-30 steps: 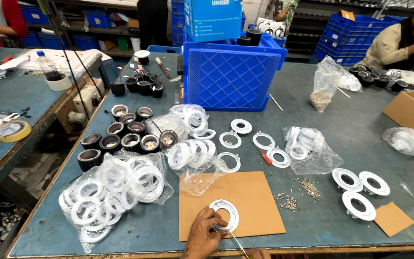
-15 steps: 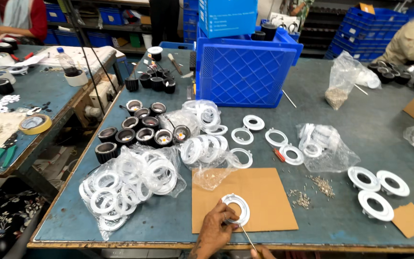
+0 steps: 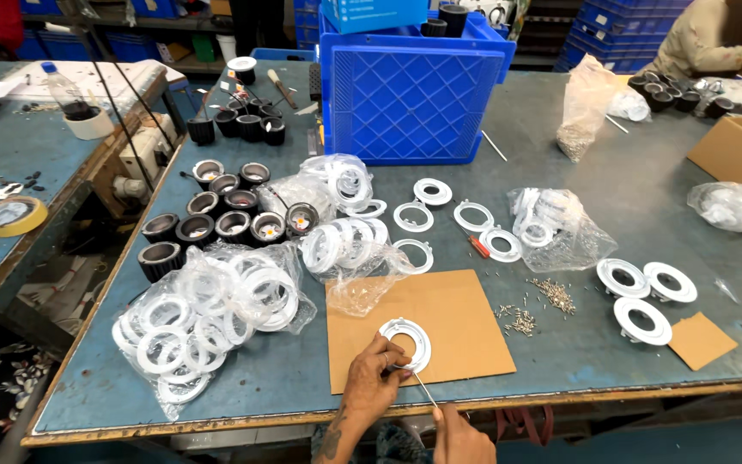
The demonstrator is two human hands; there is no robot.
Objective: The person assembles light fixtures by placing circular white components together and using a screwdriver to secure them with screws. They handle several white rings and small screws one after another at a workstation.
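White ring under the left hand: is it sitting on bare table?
No, the white ring lies on the cardboard sheet, with the left hand touching its near edge.

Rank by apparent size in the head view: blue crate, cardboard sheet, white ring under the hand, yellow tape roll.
1. blue crate
2. cardboard sheet
3. yellow tape roll and white ring: look alike, unranked.

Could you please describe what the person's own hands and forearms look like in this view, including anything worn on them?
Both hands are bare, with no gloves and no sleeves in view. The left hand has a thin ring on one finger, and its forearm carries a dark tattoo near the bottom edge. Only the top of the right hand shows, with nothing visibly worn on it; the rest is cut off by the frame.
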